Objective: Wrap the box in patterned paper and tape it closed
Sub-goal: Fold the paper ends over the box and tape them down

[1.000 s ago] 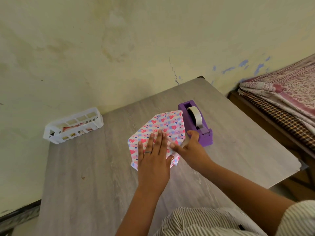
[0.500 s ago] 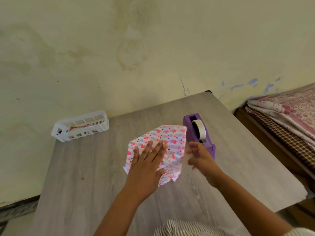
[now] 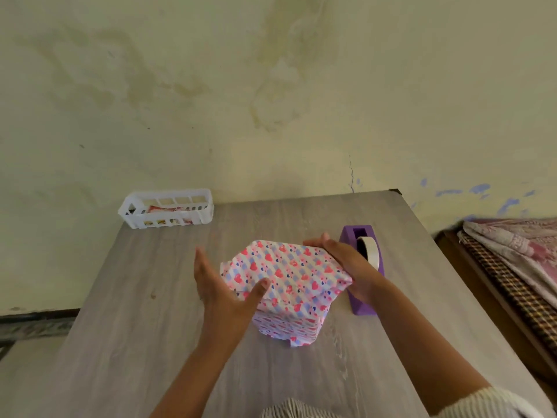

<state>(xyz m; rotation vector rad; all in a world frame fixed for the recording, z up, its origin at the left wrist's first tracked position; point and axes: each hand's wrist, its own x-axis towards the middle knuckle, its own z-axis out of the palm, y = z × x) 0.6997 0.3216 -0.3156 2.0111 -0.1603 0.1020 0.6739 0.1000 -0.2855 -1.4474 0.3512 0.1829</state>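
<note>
1. Left hand (image 3: 221,292) presses flat, fingers straight, on the wrapped box's (image 3: 289,285) left side.
2. Right hand (image 3: 351,265) cups its right side, fingers straight.
3. Tape dispenser (image 3: 363,267) stands just right of the box.
4. Basket (image 3: 167,208) lies far beyond it, leftward.

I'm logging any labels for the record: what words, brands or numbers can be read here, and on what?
None can be read.
Wrapped box: hearts pattern only, no words.
Purple tape dispenser: no brand visible.
White basket: the packets inside are too blurred to read.
</note>
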